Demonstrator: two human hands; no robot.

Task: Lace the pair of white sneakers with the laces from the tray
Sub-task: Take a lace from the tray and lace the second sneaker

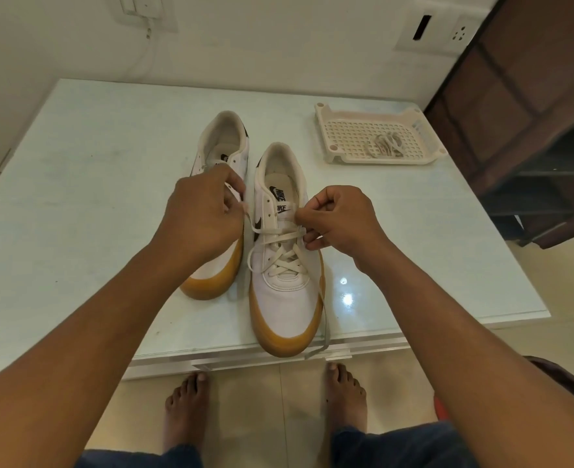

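Observation:
Two white sneakers with tan soles stand on the table, toes toward me. The right sneaker (285, 292) carries a cream lace (284, 255) crossed through its lower eyelets. My left hand (201, 217) pinches one end of that lace, pulled out to the left over the left sneaker (223, 146), which it partly hides. My right hand (339, 221) pinches the lace at the shoe's right eyelets. The other end trails down past the toe and over the table edge. A second bundled lace (385, 145) lies in the white tray (326, 130).
The pale glass-topped table (76, 197) stands against a white wall. Its front edge is close to my bare feet (186, 410). A dark brown shelf unit (532, 130) stands at the right, beside the tray.

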